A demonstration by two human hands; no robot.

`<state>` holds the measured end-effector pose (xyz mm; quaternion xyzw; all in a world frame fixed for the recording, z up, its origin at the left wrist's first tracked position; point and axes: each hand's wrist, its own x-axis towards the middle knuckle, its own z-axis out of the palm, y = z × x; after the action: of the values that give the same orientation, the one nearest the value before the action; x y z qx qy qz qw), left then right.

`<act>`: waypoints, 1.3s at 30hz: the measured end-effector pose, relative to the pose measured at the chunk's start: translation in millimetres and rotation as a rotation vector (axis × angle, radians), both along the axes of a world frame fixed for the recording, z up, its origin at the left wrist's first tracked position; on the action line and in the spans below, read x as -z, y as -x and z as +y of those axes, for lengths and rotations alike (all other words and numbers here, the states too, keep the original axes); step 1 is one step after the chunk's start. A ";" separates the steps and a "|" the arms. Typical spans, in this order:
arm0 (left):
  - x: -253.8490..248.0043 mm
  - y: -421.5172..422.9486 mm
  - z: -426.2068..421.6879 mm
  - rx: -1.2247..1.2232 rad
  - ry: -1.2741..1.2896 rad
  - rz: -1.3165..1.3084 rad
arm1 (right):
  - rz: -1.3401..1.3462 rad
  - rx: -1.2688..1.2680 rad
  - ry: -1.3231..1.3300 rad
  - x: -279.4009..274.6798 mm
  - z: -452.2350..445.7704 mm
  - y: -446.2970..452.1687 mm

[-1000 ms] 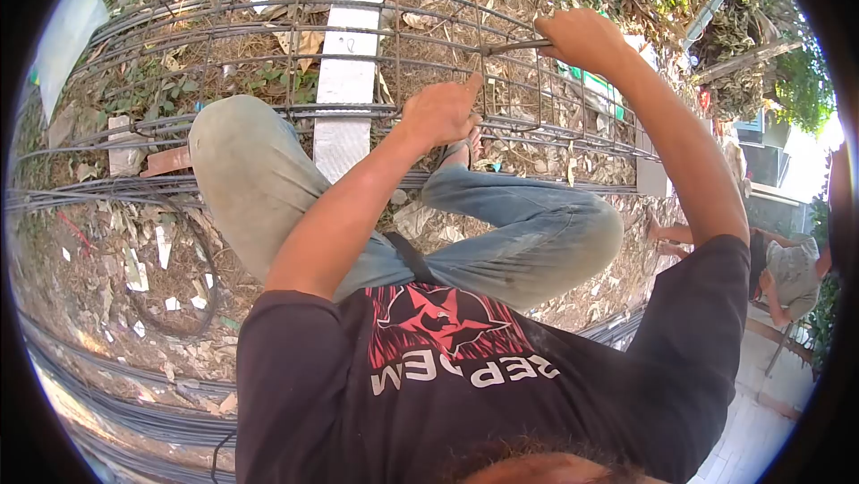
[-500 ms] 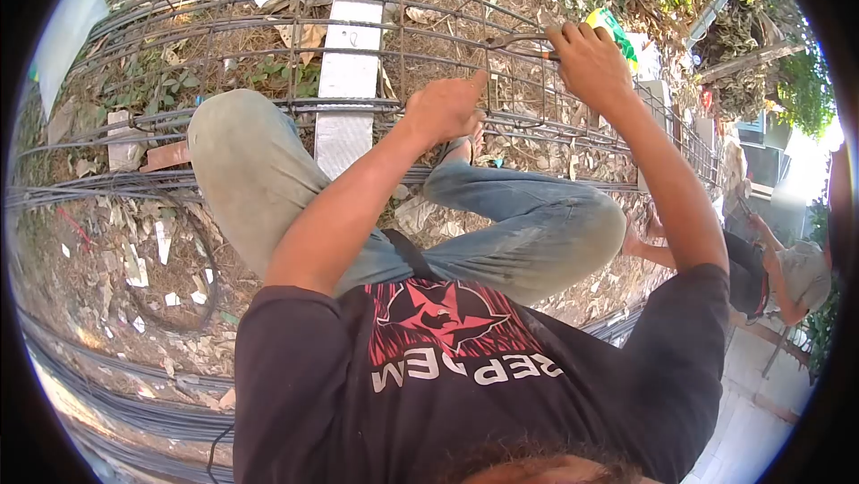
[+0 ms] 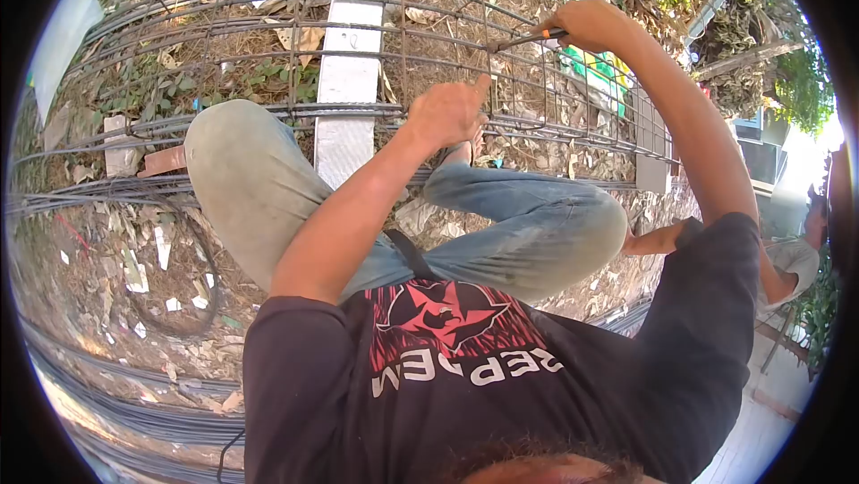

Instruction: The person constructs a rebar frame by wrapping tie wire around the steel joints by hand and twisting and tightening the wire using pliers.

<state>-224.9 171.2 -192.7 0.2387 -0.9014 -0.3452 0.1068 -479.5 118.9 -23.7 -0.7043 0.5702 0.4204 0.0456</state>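
Note:
Closed round the handles of pincers (image 3: 528, 38) is my right hand (image 3: 589, 24); an orange and black grip shows beside its fingers. The tool's jaws meet a crossing of bars on the rebar cage (image 3: 403, 56). My left hand (image 3: 445, 114) lies lower, at the cage's near side, with fingers curled and one digit pointing up towards the jaws. What its fingers hold, if anything, is hidden. A white board (image 3: 347, 78) passes beneath the cage.
My bent knees (image 3: 234, 140) flank the near side of the cage. Long bars (image 3: 134, 421) lie at lower left. A green and white bag (image 3: 598, 72) is beyond the cage. Another person (image 3: 787, 269) is at the right edge. Leaves and scraps litter the ground.
The pincers' handles, spread apart half a second ago, are now together in my right hand, which has turned and risen. My left hand has barely moved. The other person has shifted.

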 end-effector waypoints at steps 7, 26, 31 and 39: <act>-0.2 -0.8 -0.2 -0.012 -0.014 0.006 | -0.323 0.581 -0.194 0.7 14.5 -7.3; 7.4 0.3 0.9 -0.031 -0.049 0.075 | -0.351 0.898 -0.226 -17.7 12.8 -14.4; 7.5 3.6 1.2 -0.027 -0.056 0.047 | -0.032 0.019 0.132 -2.9 44.5 -9.0; 11.6 4.5 1.6 -0.022 -0.055 0.023 | -0.030 -0.474 0.292 -16.7 21.2 -6.9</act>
<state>-229.4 172.8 -204.3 0.2473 -0.8875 -0.3716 0.1143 -472.6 140.1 -7.0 -0.8232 0.4436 0.3222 -0.1477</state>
